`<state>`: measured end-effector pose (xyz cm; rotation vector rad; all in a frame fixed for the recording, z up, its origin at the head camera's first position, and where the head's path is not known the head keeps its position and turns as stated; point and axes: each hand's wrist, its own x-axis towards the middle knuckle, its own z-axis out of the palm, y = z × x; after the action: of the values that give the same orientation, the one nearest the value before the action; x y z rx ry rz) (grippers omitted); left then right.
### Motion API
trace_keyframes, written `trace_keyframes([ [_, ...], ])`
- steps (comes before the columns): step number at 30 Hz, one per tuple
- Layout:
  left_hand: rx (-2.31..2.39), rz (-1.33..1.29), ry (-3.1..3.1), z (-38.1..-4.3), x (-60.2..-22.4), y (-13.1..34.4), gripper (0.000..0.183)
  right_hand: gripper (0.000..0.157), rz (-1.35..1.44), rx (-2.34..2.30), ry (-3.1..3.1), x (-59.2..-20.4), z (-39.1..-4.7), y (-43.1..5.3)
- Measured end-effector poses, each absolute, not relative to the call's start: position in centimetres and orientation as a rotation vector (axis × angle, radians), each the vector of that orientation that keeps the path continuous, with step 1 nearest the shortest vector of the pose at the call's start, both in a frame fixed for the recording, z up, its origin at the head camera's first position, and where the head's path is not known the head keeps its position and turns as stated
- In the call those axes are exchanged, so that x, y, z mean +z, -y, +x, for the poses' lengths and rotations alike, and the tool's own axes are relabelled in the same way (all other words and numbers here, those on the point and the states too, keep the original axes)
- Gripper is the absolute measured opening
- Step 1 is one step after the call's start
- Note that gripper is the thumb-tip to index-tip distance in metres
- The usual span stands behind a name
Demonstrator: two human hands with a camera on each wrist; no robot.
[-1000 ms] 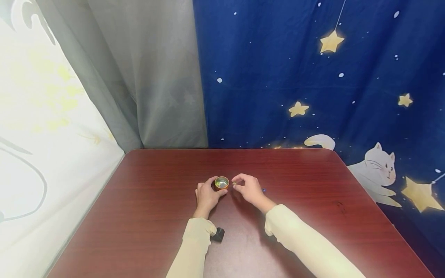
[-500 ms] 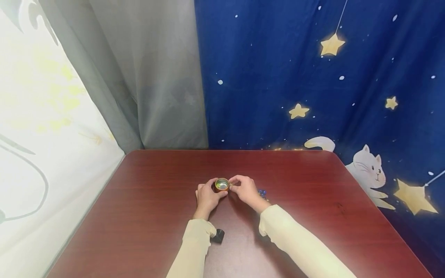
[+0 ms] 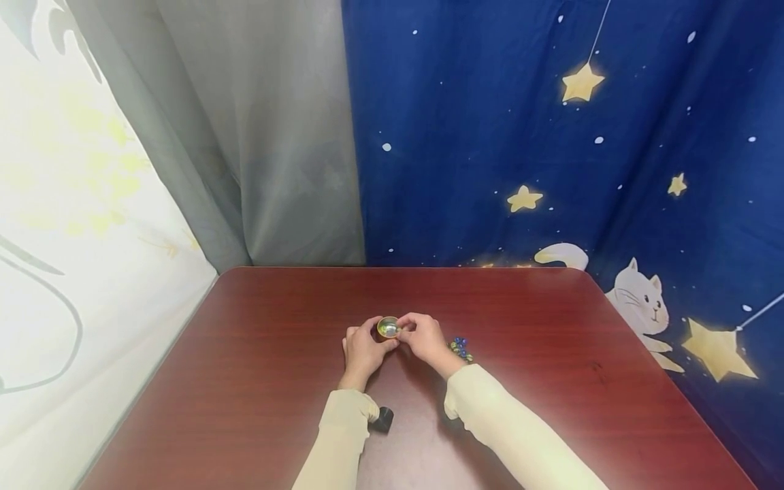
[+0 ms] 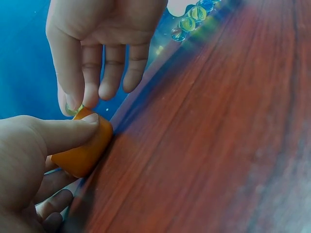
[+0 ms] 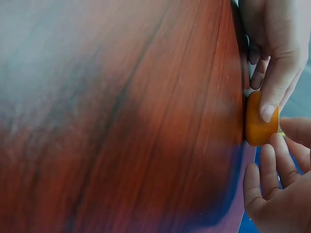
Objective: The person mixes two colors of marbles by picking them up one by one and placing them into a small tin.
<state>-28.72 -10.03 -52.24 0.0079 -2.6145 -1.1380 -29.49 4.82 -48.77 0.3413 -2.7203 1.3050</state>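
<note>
My left hand grips a small round orange tin from the side, its thumb across the wall. The tin stands on the table with its mouth up; a silvery inside with something yellow-green in it shows in the head view. At the rim, thumb and fingertips of my right hand pinch a clear yellow-green marble, mostly hidden by the fingers. The other fingers of that hand hang loose beside the tin.
Several blue and yellow-green glass marbles lie clustered just right of my right wrist. A black block sits against the left sleeve. The reddish-brown table ends at curtains at the back.
My right hand has moved left to the tin's rim with the marble, and the marble cluster behind it has come into sight. The left hand stays on the tin.
</note>
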Motion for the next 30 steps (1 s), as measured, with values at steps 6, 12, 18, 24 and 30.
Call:
trace_keyframes([
  [6, -1.138, 0.003, 2.619, -28.82, -52.2, 9.95, 0.06, 0.012, 0.305, 1.303, 2.717, -48.71, -29.64, -4.6],
  [12, -1.145, 0.011, 2.626, -28.78, -52.24, 9.85, 0.06, 0.012, 0.294, 1.311, 2.7, -48.95, -29.7, -4.55],
  [18, -1.145, -0.012, 2.601, -28.74, -52.16, 9.87, 0.06, 0.012, 0.278, 1.303, 2.706, -48.89, -29.79, -4.57],
  [24, -1.136, -0.014, 2.602, -28.6, -51.96, 9.9, 0.061, 0.012, 0.276, 1.342, 2.731, -48.74, -29.66, -4.57],
  [30, -1.131, -0.006, 2.611, -28.56, -51.95, 9.96, 0.063, 0.01, 0.281, 1.367, 2.733, -48.66, -29.69, -4.53],
])
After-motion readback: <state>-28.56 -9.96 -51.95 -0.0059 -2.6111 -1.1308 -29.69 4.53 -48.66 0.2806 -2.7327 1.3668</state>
